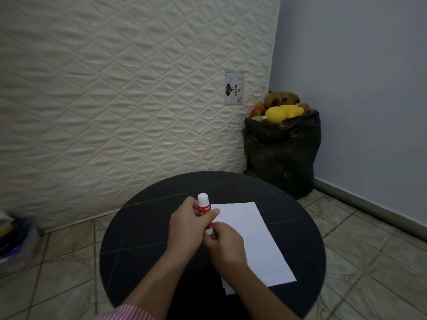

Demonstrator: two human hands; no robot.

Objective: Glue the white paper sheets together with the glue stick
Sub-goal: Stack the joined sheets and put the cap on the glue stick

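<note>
- Hands first: the left hand point(188, 224) is wrapped around the middle of the red-and-white cylindrical plastic glue stick point(205, 210), thumb laid across its red label, while the right hand point(225, 242) pinches the stick's lower white end with its fingertips.
- Glue stick's long axis runs roughly upright, leaning a little; its rounded white cap points up and away from the person, clear above the left hand's fingers, and the base points down toward the right hand.
- Held above the table, the stick sits just over the near-left corner region of the paper (whether it touches the sheet cannot be told).
- White rectangular paper sheets point(249, 236) lie flat, smooth and matte, to the right of and beneath the right hand; a second edge peeks out under the top sheet near the right wrist, slightly offset.
- Round black table point(138, 239) carries the sheets below both hands; its dark top has faint straight lines crossing it.
- Pink-and-white striped sleeve point(129, 314) covers the left forearm near the lower edge of the view.
- Beyond the hands stands a cream quilted mattress point(127, 88) with a diamond-stitched surface, upright against the wall.
- Farther off, right of the hands, a crinkled black plastic bag point(282, 155) holds plush toys point(280, 107) in yellow, brown and orange.
- Beige glazed floor tiles point(369, 262) surround the table.
</note>
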